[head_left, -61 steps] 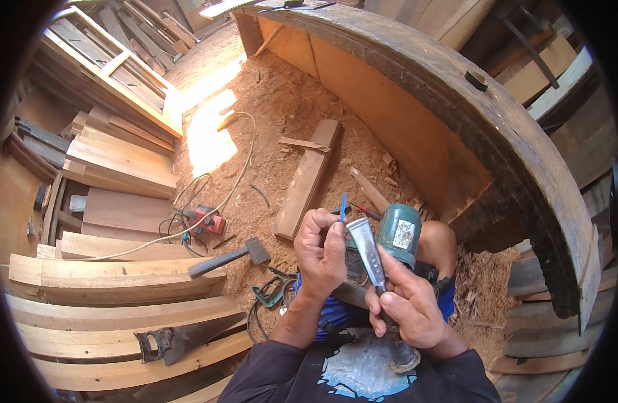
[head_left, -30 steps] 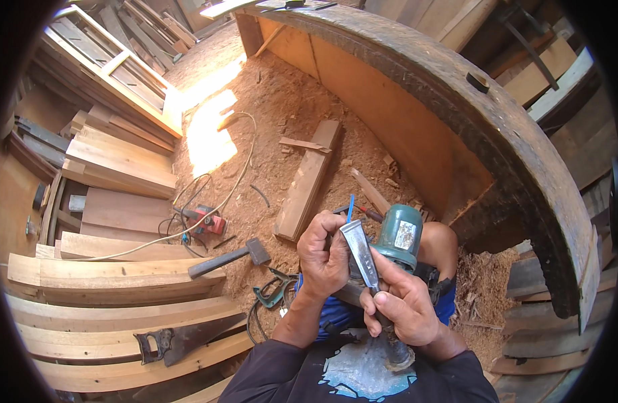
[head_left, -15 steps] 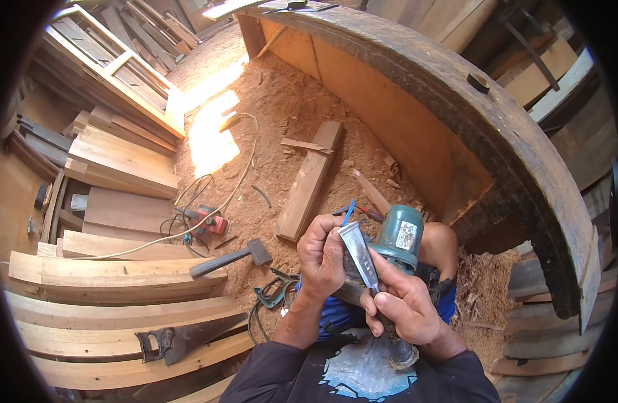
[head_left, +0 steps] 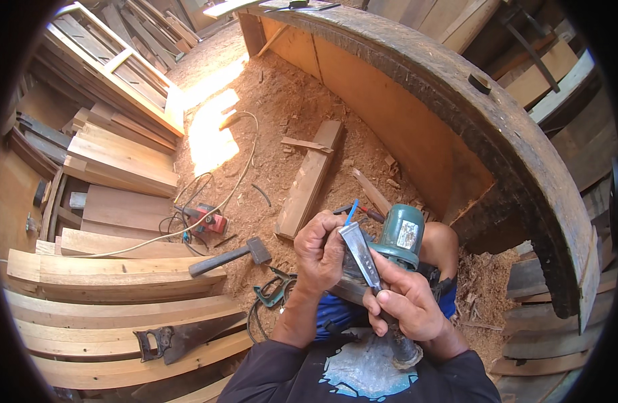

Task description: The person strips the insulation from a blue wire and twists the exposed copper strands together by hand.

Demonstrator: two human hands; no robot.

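Note:
My right hand (head_left: 409, 305) grips a chisel (head_left: 361, 254) near where its flat metal blade meets the dark handle. The blade slants up and left, and the handle's end points down at my shirt. At the wide tip of the blade, my left hand (head_left: 319, 250) is closed in a pinch, thumb against the blade's corner. A thin blue strip (head_left: 352, 211) pokes up there from between the fingers; its lower end is hidden. Just beyond my right hand, a power tool with a green cylindrical housing (head_left: 400, 232) rests by my knee, partly covered by my hands.
A hammer (head_left: 256, 251), a red power tool (head_left: 211, 221) with cords and a teal-handled tool (head_left: 274, 290) lie left. A handsaw (head_left: 178, 340) rests on stacked boards (head_left: 121, 274). Ahead, a timber block (head_left: 309, 185) lies in shavings. A large curved wooden piece (head_left: 503, 121) arches along the right.
Both hands and the chisel have shifted only slightly, and the blue strip leans a little farther right. The blade's tip stays at my left fingers.

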